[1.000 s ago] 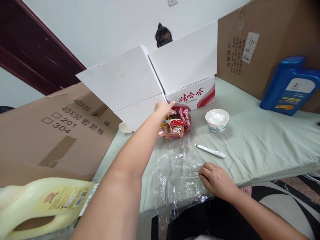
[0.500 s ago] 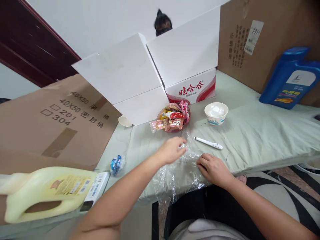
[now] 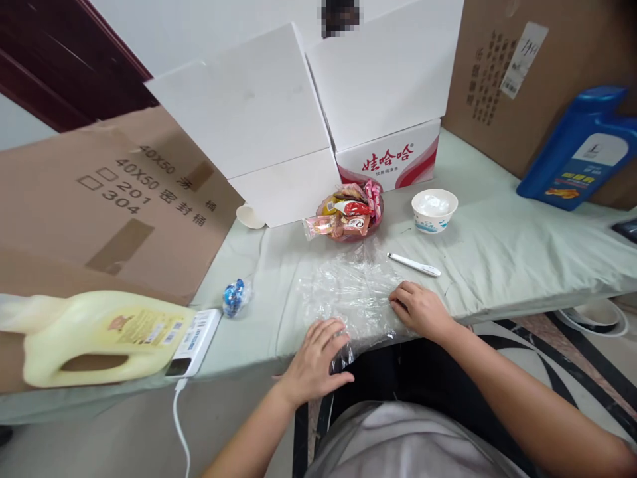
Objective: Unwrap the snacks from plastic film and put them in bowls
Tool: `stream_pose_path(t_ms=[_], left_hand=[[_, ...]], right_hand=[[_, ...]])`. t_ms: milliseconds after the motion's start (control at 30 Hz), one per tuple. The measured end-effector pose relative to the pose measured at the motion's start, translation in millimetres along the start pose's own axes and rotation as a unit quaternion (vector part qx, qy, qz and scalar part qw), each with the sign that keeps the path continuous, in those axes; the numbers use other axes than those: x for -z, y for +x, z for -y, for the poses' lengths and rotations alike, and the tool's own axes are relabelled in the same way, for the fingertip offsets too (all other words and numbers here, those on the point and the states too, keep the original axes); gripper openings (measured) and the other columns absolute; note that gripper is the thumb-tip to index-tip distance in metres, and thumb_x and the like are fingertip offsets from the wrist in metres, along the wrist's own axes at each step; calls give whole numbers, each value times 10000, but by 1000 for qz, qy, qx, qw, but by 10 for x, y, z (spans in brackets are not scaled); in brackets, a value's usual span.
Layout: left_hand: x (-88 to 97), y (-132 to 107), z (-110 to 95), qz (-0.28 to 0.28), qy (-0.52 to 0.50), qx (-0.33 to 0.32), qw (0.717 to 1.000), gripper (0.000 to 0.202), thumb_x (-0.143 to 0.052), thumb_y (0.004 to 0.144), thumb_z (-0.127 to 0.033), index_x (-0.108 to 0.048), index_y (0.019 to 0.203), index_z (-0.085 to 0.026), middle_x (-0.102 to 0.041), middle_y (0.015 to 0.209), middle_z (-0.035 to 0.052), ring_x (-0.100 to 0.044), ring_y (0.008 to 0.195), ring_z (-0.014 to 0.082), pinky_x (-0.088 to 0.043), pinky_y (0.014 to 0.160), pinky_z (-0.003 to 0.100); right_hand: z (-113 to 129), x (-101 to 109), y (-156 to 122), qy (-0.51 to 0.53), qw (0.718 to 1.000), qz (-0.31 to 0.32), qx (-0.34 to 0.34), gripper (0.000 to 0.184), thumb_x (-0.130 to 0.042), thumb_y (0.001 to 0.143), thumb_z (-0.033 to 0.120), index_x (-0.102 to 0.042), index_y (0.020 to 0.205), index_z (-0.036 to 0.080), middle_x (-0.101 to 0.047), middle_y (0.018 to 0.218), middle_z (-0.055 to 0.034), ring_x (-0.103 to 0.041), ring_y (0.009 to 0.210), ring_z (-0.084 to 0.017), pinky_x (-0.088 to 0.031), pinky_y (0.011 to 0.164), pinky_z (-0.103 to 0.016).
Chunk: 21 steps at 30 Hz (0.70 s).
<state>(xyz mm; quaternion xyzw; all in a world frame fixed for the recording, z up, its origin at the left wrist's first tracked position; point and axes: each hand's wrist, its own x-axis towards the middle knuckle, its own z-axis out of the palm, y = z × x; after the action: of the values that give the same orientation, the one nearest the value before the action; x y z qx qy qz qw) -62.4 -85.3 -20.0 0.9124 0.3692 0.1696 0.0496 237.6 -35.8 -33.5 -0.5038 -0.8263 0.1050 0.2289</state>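
Note:
A sheet of clear plastic film (image 3: 343,285) lies wrinkled on the cloth-covered table, its near part hanging over the front edge. My left hand (image 3: 318,362) is at that edge, fingers spread and thumb apart, fingertips by the film's near left part. At the film's right side, my right hand (image 3: 421,310) has its fingers curled down on the edge of the film. Behind the right hand lies a white pen-shaped tool (image 3: 414,264), perhaps a utility knife. A bowl of wrapped snacks (image 3: 353,211) stands beyond the film, and a white paper bowl (image 3: 434,211) holds something clear.
Left of the film is a blue wrapped ball (image 3: 233,297). A yellow jug (image 3: 109,338) lies beside a white power bank (image 3: 196,342) with a cable. White box (image 3: 391,159), brown cartons (image 3: 169,239) and a blue bottle (image 3: 577,153) line the back and sides. A person's head shows behind.
My left hand has moved from the far part of the film back toward the front edge, and its fingers have spread. The film lies flatter. My right hand stays at the film's right side.

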Motion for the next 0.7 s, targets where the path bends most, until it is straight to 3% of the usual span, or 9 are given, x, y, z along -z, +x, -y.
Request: stream_pose_path(t_ms=[100,200,267,400,533,700], left_hand=[[-88,-213,10,10,22,24,999,340,-554,881,-208,-583,1217,-249,-573,1375,105,-467,1341,292,-382,1105,549],[-75,-301,108,-44,-45,84,994,237,-453,919,-159,-651,1014,-248,-676,1231,72,-534,1287,248,-449,1074,491],[-51,-330,130,-85,-121,143,979,196,-455,930,-230,-651,935,-243,-715,1125,76,-593,1214,249,-492,1034,478],[-4,-367,63,-101,-248,274,924,206,-476,922,-370,-643,958,-254,-737,965,71,-701,954,236,-574,896,424],[136,-299,39,-75,-300,324,894,227,-530,881,-433,-659,919,-251,-724,825,38,-706,750,205,-592,724,336],[332,-19,202,-107,-221,376,893,306,-547,843,-485,-675,923,-218,-733,891,46,-667,703,177,-544,681,294]], right_hand=[[19,91,-85,11,1000,18,19,227,-515,944,339,-640,1044,178,-623,1012,-94,-579,963,-226,-471,848,-353],[3,170,-251,12,997,35,65,436,-681,824,432,-597,1182,199,-606,1149,-115,-533,1050,-275,-458,908,-426],[-19,193,-386,-10,996,35,78,477,-714,789,375,-583,1222,224,-596,1217,-114,-506,1099,-307,-439,921,-472],[-25,238,-614,-16,998,15,64,255,-513,863,135,-650,1052,238,-656,1103,-86,-535,1059,-280,-435,900,-465],[29,365,-658,145,989,5,40,169,-480,892,182,-641,913,230,-660,1076,-93,-568,1092,-253,-475,916,-429],[58,337,-309,314,945,-7,-93,194,-487,921,341,-629,964,218,-696,1008,-77,-654,954,-207,-530,809,-346]])
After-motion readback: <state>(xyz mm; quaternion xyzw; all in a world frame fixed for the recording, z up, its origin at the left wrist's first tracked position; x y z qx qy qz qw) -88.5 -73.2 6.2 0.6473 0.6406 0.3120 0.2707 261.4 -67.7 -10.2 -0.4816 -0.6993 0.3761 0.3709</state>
